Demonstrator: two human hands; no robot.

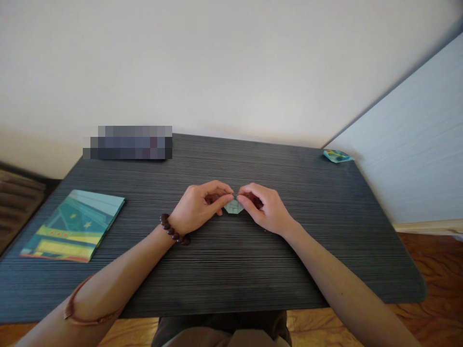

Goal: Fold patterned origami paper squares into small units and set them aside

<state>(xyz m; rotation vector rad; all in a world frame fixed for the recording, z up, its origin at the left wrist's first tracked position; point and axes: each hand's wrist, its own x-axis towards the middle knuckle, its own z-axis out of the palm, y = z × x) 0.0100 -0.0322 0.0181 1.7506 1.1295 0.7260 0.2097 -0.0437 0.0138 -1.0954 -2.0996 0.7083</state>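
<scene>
A small piece of folded pale green paper (234, 207) is between my two hands, just over the middle of the dark table. My left hand (202, 203) pinches its upper left part between thumb and fingers. On the upper right, my right hand (265, 205) grips it the same way, so the two thumbs nearly meet. Creases and angled corners show on the paper's lower part; its upper part is mostly hidden by my fingertips. A dark bead bracelet (175, 234) circles my left wrist.
The dark wood-grain table (217, 274) stands against a pale wall. Flat on its left side lies a stack of printed green and yellow paper (74, 226). A blurred-out item (132, 144) sits at the back left, and a crumpled colourful paper piece (337, 155) at the back right corner.
</scene>
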